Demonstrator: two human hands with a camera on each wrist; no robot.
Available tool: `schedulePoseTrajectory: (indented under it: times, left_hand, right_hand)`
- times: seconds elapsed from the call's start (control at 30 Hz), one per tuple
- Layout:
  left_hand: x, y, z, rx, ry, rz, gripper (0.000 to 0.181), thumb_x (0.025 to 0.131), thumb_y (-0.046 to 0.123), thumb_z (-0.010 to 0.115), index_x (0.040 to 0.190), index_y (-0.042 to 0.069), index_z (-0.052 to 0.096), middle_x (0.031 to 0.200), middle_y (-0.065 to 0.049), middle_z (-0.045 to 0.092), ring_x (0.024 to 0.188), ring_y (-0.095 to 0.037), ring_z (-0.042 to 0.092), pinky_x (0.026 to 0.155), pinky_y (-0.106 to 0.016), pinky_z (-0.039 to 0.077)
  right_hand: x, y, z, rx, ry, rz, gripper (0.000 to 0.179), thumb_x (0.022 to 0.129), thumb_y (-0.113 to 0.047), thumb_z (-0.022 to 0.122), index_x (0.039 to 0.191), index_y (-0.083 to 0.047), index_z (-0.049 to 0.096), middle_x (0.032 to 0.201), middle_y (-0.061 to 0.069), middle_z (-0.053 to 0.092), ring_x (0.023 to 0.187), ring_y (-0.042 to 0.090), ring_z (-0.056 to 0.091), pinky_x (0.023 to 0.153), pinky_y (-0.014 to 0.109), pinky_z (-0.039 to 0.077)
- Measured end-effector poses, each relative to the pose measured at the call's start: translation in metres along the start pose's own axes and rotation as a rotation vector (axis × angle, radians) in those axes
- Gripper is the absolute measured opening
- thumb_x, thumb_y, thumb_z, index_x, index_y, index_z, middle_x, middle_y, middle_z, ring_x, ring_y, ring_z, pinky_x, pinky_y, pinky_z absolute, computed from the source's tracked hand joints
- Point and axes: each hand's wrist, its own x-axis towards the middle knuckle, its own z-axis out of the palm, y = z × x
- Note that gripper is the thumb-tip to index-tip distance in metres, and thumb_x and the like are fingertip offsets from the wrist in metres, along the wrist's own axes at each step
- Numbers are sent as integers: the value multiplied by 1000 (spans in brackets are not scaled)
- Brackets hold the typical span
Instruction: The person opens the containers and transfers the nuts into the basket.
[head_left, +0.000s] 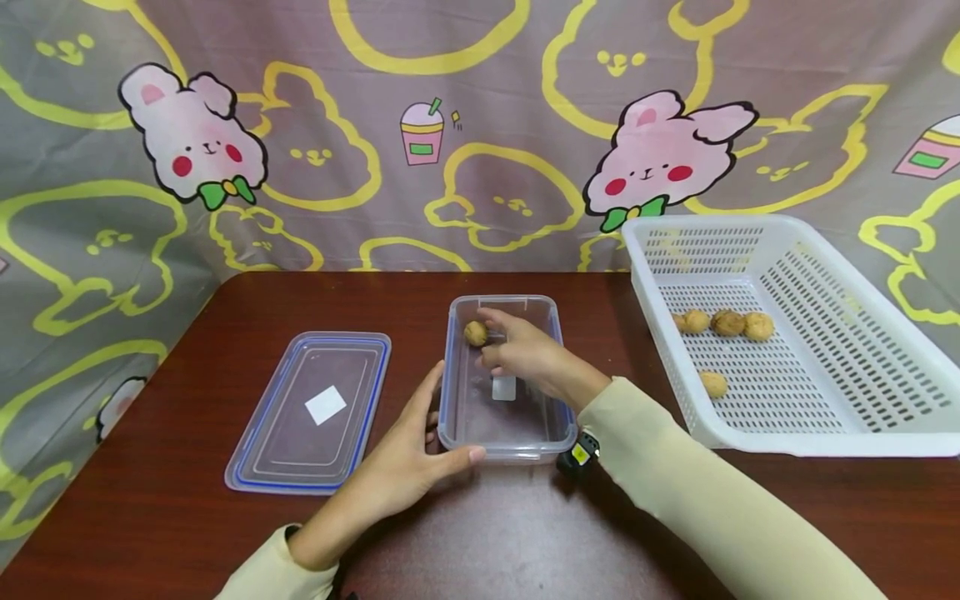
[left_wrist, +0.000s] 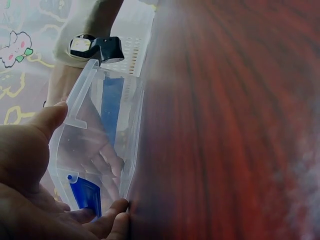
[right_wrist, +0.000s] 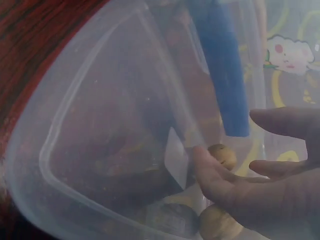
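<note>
A clear plastic container (head_left: pixel 495 429) with blue side clips stands on the table. My left hand (head_left: pixel 405 458) holds its near left corner, the thumb along the front rim and the fingers against the left wall. Inside the container is my right hand (head_left: pixel 525 354), its fingers spread and nothing between them. A walnut (head_left: pixel 476 333) lies just left of those fingertips, by the far left corner. The right wrist view shows one walnut (right_wrist: pixel 222 156) beyond the thumb and another walnut (right_wrist: pixel 220 223) below the hand. A white label (head_left: pixel 504 388) is on the container's floor.
To the left lies a clear lid (head_left: pixel 300 450) with a blue seal and a white label. On the right stands a white slotted basket (head_left: pixel 817 442) with several walnuts (head_left: pixel 758 326) in it. A patterned curtain (head_left: pixel 495 208) hangs behind the table (head_left: pixel 187 400).
</note>
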Motion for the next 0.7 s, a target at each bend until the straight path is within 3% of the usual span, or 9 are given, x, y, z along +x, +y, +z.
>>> schedulePoseTrajectory:
  times: [0.33,0.5,0.7]
  left_hand:
    - [0,0,1,-17,-3,-15,115,88,21,87,170,24,6,164,-16,37,130,-30,61,91,-26,57]
    - [-1,1,1,-9,3,-24,116,88,22,87,170,24,5,165,-15,36,131,-30,60,93,-26,57]
    - [0,2,1,-11,1,-23,116,88,21,87,170,23,5,167,-14,33,133,-31,58,95,-27,57]
  right_hand:
    - [4,4,1,-13,-15,-26,73,93,4,59,162,-9,37,162,18,39,123,32,65,106,43,56]
    - [5,5,1,57,-39,-4,66,96,5,62,158,-3,41,156,21,43,133,34,60,112,44,52]
    - [7,7,1,139,-105,-16,59,94,11,57,151,7,44,145,24,50,118,29,62,111,44,53]
